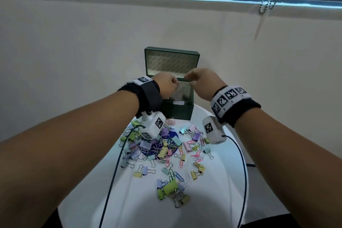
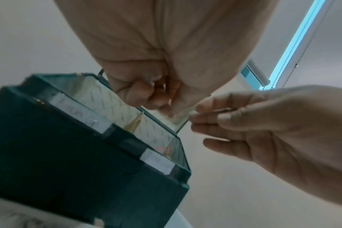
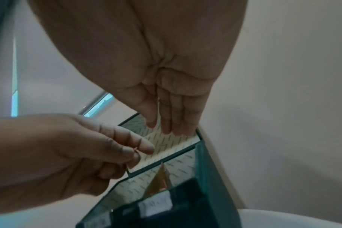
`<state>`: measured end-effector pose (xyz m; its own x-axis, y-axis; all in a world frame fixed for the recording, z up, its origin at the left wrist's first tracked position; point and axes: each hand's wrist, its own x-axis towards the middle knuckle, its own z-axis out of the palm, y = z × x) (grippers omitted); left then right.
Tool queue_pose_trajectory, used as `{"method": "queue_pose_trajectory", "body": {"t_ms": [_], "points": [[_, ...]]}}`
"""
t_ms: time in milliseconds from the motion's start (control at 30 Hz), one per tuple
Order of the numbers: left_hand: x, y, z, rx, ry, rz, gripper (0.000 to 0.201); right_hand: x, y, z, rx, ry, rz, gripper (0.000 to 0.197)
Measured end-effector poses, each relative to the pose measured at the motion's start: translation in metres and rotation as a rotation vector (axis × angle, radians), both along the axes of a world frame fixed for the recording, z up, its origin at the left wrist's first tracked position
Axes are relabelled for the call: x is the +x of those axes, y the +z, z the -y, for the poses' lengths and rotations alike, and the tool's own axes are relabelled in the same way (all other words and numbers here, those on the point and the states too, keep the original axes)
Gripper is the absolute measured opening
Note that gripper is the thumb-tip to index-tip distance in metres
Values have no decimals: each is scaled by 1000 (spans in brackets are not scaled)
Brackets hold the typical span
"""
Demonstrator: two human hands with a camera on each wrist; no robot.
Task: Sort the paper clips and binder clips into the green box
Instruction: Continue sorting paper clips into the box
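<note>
The dark green box [image 1: 177, 111] stands open at the far edge of the white round table [image 1: 222, 181], its lid tilted back. It has a patterned lining, a divider and two white labels [image 2: 82, 117] on the front. Both hands hover over its opening. My left hand [image 1: 174, 84] pinches a thin pinkish paper clip [image 3: 135, 149] between thumb and forefinger. My right hand [image 1: 188, 77] pinches a thin wire paper clip [image 2: 224, 110] just beside it. A loose pile of pastel binder clips and paper clips [image 1: 162, 146] lies on the table in front of the box.
A second small cluster of binder clips [image 1: 172, 190] lies nearer me. Two dark cables [image 1: 114, 172] run from the wrist cameras across the table. A plain wall rises right behind the box, and a blind's bead chain [image 1: 266, 3] hangs at top right.
</note>
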<state>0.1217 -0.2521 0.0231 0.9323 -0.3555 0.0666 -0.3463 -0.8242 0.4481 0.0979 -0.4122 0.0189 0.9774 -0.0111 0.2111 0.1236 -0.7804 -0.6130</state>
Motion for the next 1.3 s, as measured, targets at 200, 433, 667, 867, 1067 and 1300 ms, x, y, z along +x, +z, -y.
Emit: {"method": "queue_pose_trajectory", "body": {"t_ms": [200, 433, 667, 867, 1067, 1300], "points": [[4, -11, 5, -63, -56, -88, 37, -72, -22, 25, -237, 278, -288, 19], [-68, -13, -14, 112, -422, -71, 15, -120, -63, 27, -417, 405, -374, 28], [-127, -51, -31, 574, -651, 3, 30, -128, -77, 27, -429, 334, -294, 23], [-135, -69, -38, 580, -636, 78, 38, -134, -80, 25, -410, 261, -330, 20], [-133, -71, -41, 507, -558, 79, 24, -136, -81, 21, -369, 269, -298, 23], [-134, -72, -42, 430, -490, 80, 21, -133, -82, 25, -283, 283, -137, 24]]}}
